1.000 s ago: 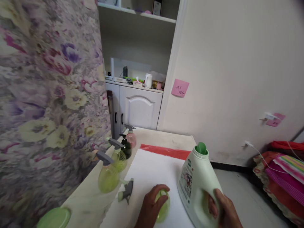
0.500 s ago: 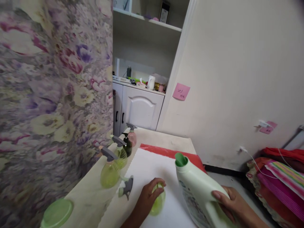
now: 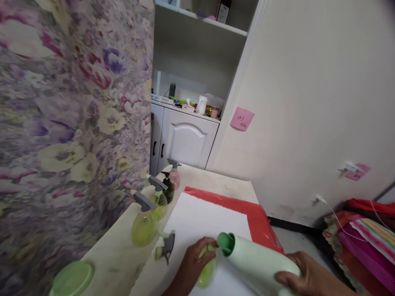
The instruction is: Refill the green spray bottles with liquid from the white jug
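Observation:
My left hand [image 3: 189,263] is wrapped round a small yellow-green bottle [image 3: 207,268] that stands without its sprayer on a white mat [image 3: 200,218]. My right hand [image 3: 300,274] grips the body of a large pale green detergent jug [image 3: 257,260]. The jug is tipped almost flat, its green spout [image 3: 225,242] right above the small bottle's mouth. A loose grey spray head [image 3: 166,246] lies on the mat just left of my left hand.
Three spray bottles and a dark pump bottle stand in a row along the table's left edge [image 3: 154,201]. A green lid [image 3: 72,279] lies near left. A floral curtain [image 3: 68,123] hangs left; a white cabinet [image 3: 185,139] is behind; bedding [image 3: 367,238] lies right.
My right hand has tilted the jug from upright down to nearly flat, swinging its spout left over the small bottle. My left hand has stayed on the bottle.

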Available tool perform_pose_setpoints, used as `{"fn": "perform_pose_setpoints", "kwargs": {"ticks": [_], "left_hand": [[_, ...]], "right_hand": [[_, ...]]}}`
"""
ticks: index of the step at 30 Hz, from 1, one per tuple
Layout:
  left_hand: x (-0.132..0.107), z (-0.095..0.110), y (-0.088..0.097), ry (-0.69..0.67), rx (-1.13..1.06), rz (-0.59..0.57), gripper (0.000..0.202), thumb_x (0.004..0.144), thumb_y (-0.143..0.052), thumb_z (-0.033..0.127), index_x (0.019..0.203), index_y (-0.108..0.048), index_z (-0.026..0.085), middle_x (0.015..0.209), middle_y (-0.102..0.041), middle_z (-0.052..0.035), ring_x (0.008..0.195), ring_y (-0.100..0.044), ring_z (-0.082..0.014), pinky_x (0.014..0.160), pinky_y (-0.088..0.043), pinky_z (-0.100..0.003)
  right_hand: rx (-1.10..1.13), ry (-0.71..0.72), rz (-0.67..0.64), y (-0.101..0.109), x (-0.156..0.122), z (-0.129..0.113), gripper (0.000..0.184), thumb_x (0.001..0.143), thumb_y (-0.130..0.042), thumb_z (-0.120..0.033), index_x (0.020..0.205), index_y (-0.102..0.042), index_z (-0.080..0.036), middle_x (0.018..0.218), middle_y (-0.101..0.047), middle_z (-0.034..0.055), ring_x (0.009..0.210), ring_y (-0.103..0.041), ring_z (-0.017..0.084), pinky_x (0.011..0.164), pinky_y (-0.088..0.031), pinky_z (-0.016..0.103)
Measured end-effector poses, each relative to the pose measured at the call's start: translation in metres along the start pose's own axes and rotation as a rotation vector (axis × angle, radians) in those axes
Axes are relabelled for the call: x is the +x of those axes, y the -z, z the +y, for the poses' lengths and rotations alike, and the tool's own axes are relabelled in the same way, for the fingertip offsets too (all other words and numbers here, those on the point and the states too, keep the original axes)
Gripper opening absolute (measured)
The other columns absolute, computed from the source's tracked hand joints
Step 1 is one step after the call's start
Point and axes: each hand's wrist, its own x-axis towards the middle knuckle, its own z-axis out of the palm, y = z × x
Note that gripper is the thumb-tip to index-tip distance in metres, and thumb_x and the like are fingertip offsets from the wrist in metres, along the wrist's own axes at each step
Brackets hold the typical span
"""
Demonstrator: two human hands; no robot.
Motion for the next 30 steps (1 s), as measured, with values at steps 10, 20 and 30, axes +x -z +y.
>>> {"fn": "perform_pose_setpoints", "kwargs": {"ticks": [10,20,30], "left_hand": [[0.001,-0.009,-0.002,0.031,-0.069,0.035,0.023,0.076,-0.064,0.033,0.095,-0.070,0.022,0.097,-0.072,-0.0039,0.094,-0.063,-0.0229,0.088,-0.046,-0.031],[-0.001,-0.008,-0.004,0.054,-0.067,0.042,0.024,0.077,-0.064,0.033,0.098,-0.070,0.022,0.100,-0.073,-0.0036,0.099,-0.063,-0.0243,0.090,-0.045,-0.030],[-0.002,-0.008,-0.006,0.035,-0.063,0.050,0.021,0.077,-0.064,0.030,0.096,-0.069,0.022,0.099,-0.072,-0.0042,0.099,-0.063,-0.0232,0.090,-0.045,-0.030]], "right_hand": [[-0.224,-0.075,-0.055,0.002,0.004,-0.006,0.023,0.068,-0.063,-0.039,0.060,-0.057,-0.018,0.053,-0.045,-0.0030,0.049,-0.034,0.009,0.042,-0.020,0.023],[-0.317,-0.072,-0.099,0.006,0.002,-0.022,0.026,0.072,-0.060,-0.043,0.063,-0.053,-0.019,0.059,-0.042,-0.0036,0.056,-0.035,0.011,0.050,-0.024,0.024],[-0.403,-0.045,-0.093,0.008,0.004,-0.023,0.027,0.073,-0.059,-0.042,0.060,-0.053,-0.019,0.055,-0.040,-0.0043,0.052,-0.033,0.010,0.048,-0.022,0.025]]}}
